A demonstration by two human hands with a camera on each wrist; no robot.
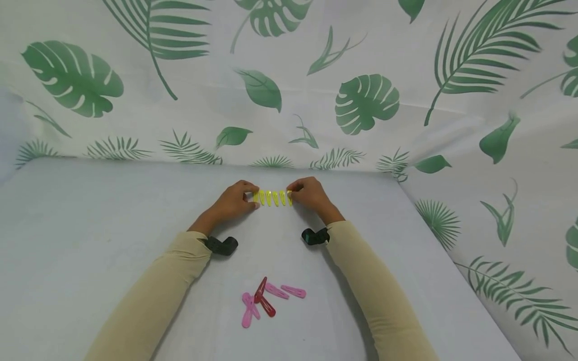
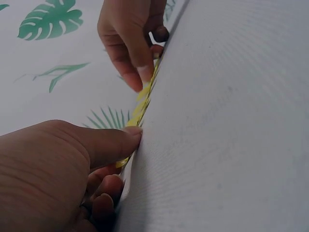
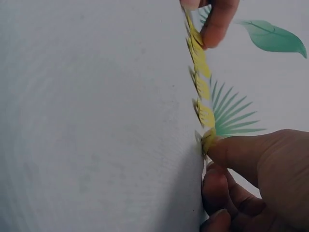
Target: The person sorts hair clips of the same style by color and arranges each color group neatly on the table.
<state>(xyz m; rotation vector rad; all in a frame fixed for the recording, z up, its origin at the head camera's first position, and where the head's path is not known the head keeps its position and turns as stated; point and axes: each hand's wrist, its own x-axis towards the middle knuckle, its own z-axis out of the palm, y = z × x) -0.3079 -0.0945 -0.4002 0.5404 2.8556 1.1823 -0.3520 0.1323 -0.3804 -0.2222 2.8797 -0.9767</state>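
Note:
Several yellow snap hair clips (image 1: 275, 198) lie side by side in a row on the white table. At the row's left end, my left hand (image 1: 235, 200) holds the outermost clip (image 1: 256, 197) between thumb and forefinger. My right hand (image 1: 311, 194) pinches the clip at the right end (image 1: 290, 198), covering its upper part. In the left wrist view the left thumb (image 2: 118, 145) lies over the near end of the row. The right wrist view shows the right thumb (image 3: 236, 152) against a yellow clip (image 3: 209, 140).
Nearer the person, several pink hair clips (image 1: 293, 291) and red hair clips (image 1: 267, 305) lie loosely, some crossing. A white cloth with green leaves (image 1: 262, 90) hangs behind the white table (image 1: 113, 210) and along its right side. Each wrist wears a black camera (image 1: 222, 245).

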